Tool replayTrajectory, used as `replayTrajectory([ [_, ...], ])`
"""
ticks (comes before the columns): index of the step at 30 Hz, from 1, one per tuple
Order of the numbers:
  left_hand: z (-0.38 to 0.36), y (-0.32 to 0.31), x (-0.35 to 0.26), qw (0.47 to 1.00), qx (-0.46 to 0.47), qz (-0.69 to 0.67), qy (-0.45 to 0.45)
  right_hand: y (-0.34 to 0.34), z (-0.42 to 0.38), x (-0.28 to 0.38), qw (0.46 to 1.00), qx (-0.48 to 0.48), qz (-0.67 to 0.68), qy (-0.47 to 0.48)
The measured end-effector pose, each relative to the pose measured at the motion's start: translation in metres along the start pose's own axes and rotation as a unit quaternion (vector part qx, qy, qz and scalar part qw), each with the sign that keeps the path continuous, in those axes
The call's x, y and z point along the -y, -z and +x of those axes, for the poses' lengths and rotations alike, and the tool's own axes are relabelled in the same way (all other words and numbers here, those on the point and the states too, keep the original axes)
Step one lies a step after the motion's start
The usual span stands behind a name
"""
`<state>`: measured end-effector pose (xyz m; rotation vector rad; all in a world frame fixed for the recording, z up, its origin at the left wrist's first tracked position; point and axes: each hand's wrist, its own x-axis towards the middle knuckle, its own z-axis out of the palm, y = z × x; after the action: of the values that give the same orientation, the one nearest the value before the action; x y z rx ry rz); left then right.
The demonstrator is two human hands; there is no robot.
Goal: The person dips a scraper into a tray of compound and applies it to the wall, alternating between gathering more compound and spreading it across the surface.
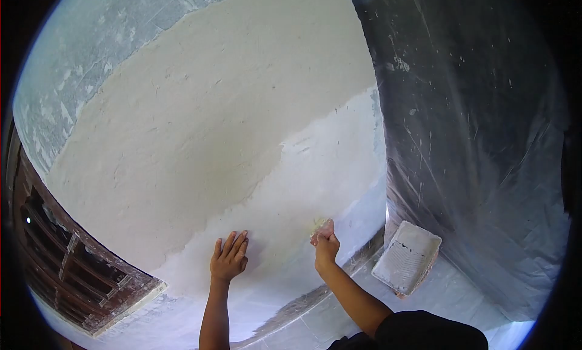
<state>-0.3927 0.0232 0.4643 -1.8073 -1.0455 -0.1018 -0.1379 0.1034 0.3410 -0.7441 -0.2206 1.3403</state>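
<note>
Flat against the pale wall [230, 138], my left hand [229, 259] has its fingers spread and holds nothing. To its right, my right hand [326, 244] is closed around a small pinkish scraper-like piece [322, 230], which touches the wall's whiter lower area; its exact shape is partly hidden by my fingers. The wall shows a beige upper part and a whiter band that runs diagonally up to the right.
A white-coated paint tray [407, 258] lies on the covered floor at the right. Dark plastic sheeting [467, 120] hangs beyond the wall's right edge. At the lower left is a brown wooden window grille [66, 253].
</note>
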Motion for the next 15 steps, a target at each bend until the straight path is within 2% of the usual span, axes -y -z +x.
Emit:
replayTrajectory([
  [6,0.0,0.0,-0.002,1.0,0.005,-0.014,0.006,-0.026,-0.032,0.04,0.999,0.011,0.018,-0.038],
  [8,0.0,0.0,-0.001,1.0,0.006,-0.016,0.007,-0.022,-0.03,0.043,0.997,0.077,0.003,-0.019],
  [9,-0.001,-0.001,-0.001,1.0,0.005,-0.014,0.007,-0.025,-0.032,0.05,0.997,0.078,0.005,-0.02],
  [11,-0.001,-0.002,-0.001,1.0,0.003,-0.009,0.009,-0.034,-0.032,0.065,0.991,0.127,0.034,0.039],
  [13,-0.001,-0.002,-0.002,1.0,-0.012,-0.006,0.006,-0.055,-0.035,0.088,0.988,0.146,0.022,0.049],
  [15,-0.002,-0.001,-0.003,1.0,-0.002,-0.006,0.008,-0.074,-0.03,0.099,0.963,0.214,-0.042,0.159],
])
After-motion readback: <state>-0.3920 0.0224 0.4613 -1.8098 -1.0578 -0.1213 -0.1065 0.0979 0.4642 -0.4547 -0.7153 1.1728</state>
